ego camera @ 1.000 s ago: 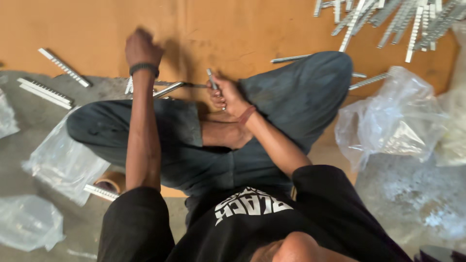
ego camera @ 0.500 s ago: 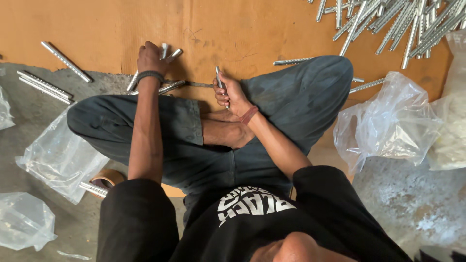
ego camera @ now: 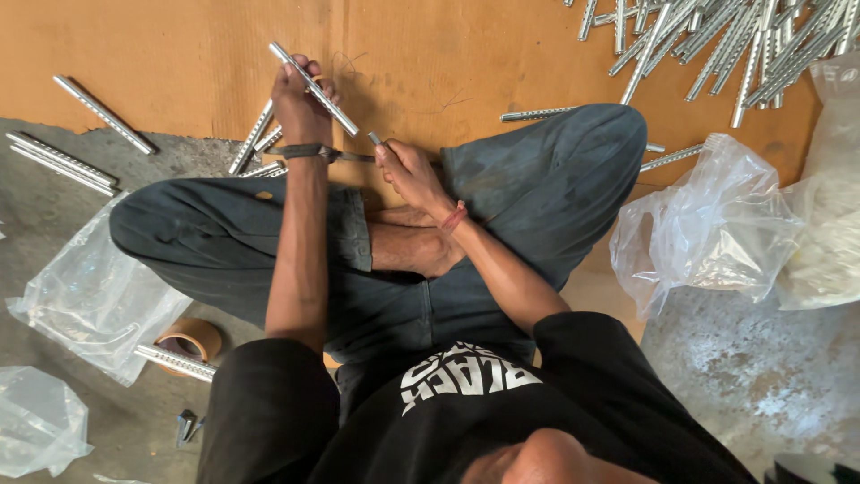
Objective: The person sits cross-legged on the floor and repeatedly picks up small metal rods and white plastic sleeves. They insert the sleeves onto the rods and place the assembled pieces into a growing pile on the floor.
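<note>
A silver perforated metal strip [ego camera: 315, 88] is being held up off the cardboard sheet [ego camera: 179, 54] by the left hand [ego camera: 298, 100], whose fingers are wrapping closed around its middle, so that it is slanting from upper left to lower right above the person's crossed legs. Just beside the strip's lower end, the right hand [ego camera: 408, 170] is closing its fingers on a small dark tool [ego camera: 373, 141], whose tip is pointing up toward that end; whether tip and strip are touching cannot be told. Directly below the strip, a few more loose strips [ego camera: 253, 139] are lying on the cardboard near the left wrist. Further left of the strip, a pair of strips [ego camera: 61, 163] is resting on the grey floor and a single one [ego camera: 103, 114] on the cardboard. Far to the right of the strip, a big heap of strips [ego camera: 717, 40] is spreading across the cardboard, with a crumpled clear plastic bag [ego camera: 717, 224] below it. Well below and left of the strip, a roll of brown tape [ego camera: 190, 339] is sitting on the floor beside another clear bag [ego camera: 90, 300].
</note>
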The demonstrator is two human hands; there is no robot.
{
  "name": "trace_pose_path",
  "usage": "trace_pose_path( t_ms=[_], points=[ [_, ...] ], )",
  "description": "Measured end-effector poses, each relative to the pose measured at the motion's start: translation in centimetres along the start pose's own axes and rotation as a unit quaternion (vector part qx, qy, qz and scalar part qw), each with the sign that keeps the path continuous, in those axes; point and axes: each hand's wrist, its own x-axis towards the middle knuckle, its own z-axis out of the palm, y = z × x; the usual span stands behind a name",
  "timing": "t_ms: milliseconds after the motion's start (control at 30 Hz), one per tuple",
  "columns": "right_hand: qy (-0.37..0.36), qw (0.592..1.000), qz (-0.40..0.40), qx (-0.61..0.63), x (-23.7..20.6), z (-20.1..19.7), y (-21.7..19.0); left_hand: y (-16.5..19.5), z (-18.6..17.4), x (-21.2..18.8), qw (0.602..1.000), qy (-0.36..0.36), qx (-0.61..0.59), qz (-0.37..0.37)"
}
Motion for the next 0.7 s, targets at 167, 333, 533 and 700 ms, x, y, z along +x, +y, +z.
trace_pose_path(
  t_ms=[167,333,533,700],
  points=[
    [0.028,0.996,-0.015,-0.079,0.1,0.1,-0.6,-2.1,0.5,0.0,0.998,0.027,-0.061,-0.003],
    [0.100,0.972,-0.115,-0.181,-0.2,0.1,-1.4,-1.1,1.8,-0.4,0.998,0.052,0.004,0.027],
    [0.192,0.942,-0.200,-0.187,-0.5,-0.8,-3.6,0.4,3.9,-2.2,0.827,-0.125,0.519,0.177],
    [0.220,0.923,-0.174,-0.265,-1.2,-2.2,-4.4,1.2,6.0,-3.5,0.697,-0.191,0.648,0.240]
  ],
)
